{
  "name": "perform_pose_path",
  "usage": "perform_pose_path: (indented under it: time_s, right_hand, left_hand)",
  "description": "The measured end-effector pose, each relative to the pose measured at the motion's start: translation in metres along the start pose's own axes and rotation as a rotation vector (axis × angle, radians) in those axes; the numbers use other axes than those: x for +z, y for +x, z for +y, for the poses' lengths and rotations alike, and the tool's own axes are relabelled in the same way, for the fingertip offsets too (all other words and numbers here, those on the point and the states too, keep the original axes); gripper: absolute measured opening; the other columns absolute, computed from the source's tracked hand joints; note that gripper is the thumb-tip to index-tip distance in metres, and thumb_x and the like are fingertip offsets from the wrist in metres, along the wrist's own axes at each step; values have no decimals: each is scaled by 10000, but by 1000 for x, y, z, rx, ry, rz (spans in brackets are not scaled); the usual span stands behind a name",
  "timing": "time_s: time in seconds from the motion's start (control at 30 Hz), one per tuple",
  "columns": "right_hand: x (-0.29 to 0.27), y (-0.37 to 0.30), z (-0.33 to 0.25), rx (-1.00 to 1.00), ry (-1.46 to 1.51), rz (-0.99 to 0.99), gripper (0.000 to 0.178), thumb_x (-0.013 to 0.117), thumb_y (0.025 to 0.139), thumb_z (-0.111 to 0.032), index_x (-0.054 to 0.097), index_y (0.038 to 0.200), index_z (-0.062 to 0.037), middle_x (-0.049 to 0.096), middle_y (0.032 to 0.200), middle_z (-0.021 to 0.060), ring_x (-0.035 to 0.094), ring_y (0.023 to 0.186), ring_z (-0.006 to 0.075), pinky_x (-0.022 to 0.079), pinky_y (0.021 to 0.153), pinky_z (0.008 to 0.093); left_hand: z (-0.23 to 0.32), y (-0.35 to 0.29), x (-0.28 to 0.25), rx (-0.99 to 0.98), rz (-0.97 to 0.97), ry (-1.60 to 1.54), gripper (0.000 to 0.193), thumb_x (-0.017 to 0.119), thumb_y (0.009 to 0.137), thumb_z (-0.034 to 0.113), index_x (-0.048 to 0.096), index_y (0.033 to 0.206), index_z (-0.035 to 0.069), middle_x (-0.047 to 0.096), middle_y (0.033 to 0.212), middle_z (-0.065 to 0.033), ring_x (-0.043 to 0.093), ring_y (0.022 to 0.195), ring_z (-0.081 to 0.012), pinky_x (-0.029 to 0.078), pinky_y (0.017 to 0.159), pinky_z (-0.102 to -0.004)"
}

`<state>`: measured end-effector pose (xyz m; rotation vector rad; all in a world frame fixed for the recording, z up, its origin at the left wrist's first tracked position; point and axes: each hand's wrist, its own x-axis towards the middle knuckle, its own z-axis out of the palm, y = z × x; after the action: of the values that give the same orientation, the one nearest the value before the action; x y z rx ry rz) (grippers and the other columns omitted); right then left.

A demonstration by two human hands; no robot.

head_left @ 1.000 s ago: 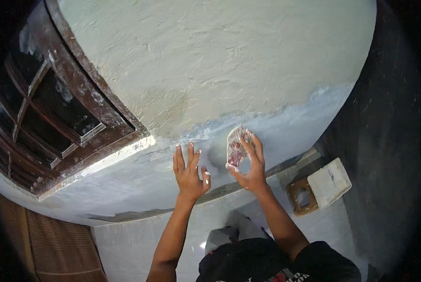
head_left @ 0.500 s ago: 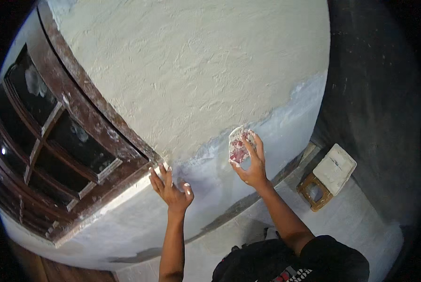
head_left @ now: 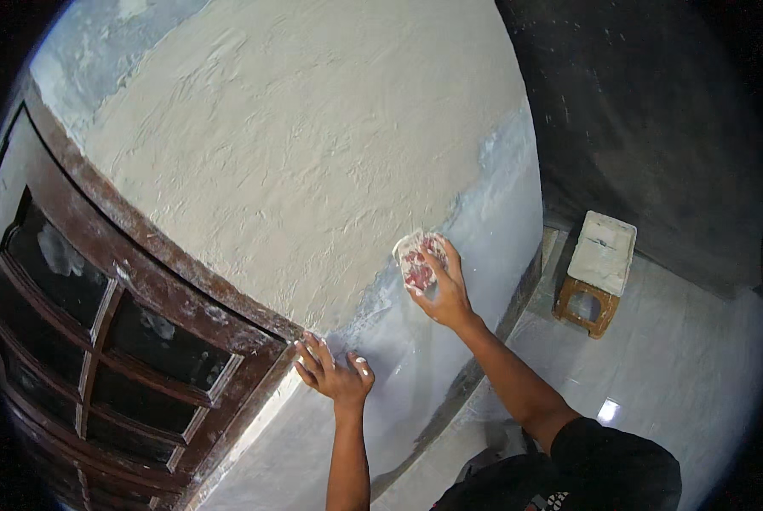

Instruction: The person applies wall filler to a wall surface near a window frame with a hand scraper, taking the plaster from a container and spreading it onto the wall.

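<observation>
Two hands on wall, sanding mid-stroke.
Right hand gripping sanding pad; left hand flat, empty, bracing by window frame. Next: probably firm, even pressure along plaster edge.

Bare forearms, black short-sleeved shirt.

Dim indoor light, soft and even on the plastered wall, no hard shadows; far right corner falls to near black. One small glare patch on the floor tiles near right, faint reflections in the window panes at left. Strong fisheye: window frame and wall edges bow, black vignette all round the rim, centre reasonably sharp, slight softness toward the edges.
</observation>
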<state>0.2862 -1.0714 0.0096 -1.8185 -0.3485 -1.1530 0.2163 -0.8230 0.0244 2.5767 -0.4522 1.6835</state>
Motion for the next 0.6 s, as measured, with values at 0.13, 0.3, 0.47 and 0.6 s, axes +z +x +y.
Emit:
perform_pose_path:
  time_s: [0.13,0.3,0.47,0.6]
  right_hand:
    - [1,-2,9,60,4,-18,789,823,742,-185,463,1431,-58,275,1484,293,339,1346,468,346,1097,506]
    - [-3,-3,20,75,60,-29,769,815,756,-180,466,1430,-58,271,1497,282,315,1372,459,338,1107,497]
    - [-2,4,26,77,83,-48,764,821,748,-175,480,1421,-57,270,1494,288,317,1366,465,341,1104,500]
    - [-6,-11,34,130,106,-85,761,823,745,-176,483,1414,-53,264,1493,292,323,1357,472,347,1094,505]
  left_hand:
    - [3,-3,4,-8,7,-10,730,520,828,232,275,1470,-13,371,1515,-278,267,1456,-416,62,1184,-530]
    - [4,-3,9,-9,-1,19,721,535,824,236,288,1459,0,371,1509,-293,297,1444,-418,66,1180,-533]
    - [5,-2,10,3,15,74,698,528,849,268,295,1454,10,399,1487,-300,329,1429,-416,64,1183,-534]
    - [3,1,15,46,31,106,708,487,870,293,285,1478,-10,348,1523,-286,283,1456,-395,28,1195,-505]
